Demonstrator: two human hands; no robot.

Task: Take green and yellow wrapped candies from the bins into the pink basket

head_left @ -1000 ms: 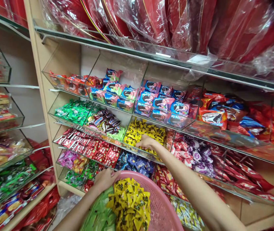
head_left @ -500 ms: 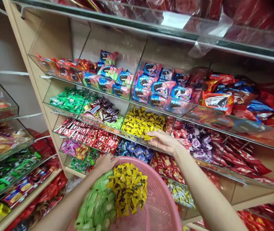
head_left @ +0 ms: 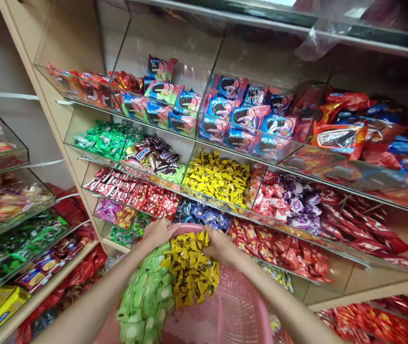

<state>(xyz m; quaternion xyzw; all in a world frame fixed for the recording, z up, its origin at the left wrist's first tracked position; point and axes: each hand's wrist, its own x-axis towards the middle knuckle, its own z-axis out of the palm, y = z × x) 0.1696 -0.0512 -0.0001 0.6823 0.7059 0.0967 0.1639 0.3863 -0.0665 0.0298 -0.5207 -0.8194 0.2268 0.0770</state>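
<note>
My left hand (head_left: 159, 235) grips the far left rim of a pink plastic basket (head_left: 257, 306), its fingers closed over the edge. Inside, yellow wrapped candies (head_left: 191, 270) are heaped beside light green wrapped candies (head_left: 145, 301). Over the right side of the yellow heap is my right hand (head_left: 221, 244), fingers curled, with yellow wrappers at the fingertips. How many candies it holds is hidden. Just beyond the basket, more yellow wrapped candies (head_left: 218, 179) fill a clear shelf bin.
Clear-fronted shelves ahead carry green wrapped candies (head_left: 99, 138), Snickers bars (head_left: 151, 155), blue-and-pink cookie packs (head_left: 221, 107), purple-and-white candies (head_left: 300, 203) and red packets (head_left: 372, 224). Another rack with yellow boxes (head_left: 1, 308) stands at the left. A glass shelf edge (head_left: 247, 29) runs overhead.
My right hand has moved down and left, from the yellow candies in the shelf bin to the yellow heap in the basket. My left hand still holds the rim.
</note>
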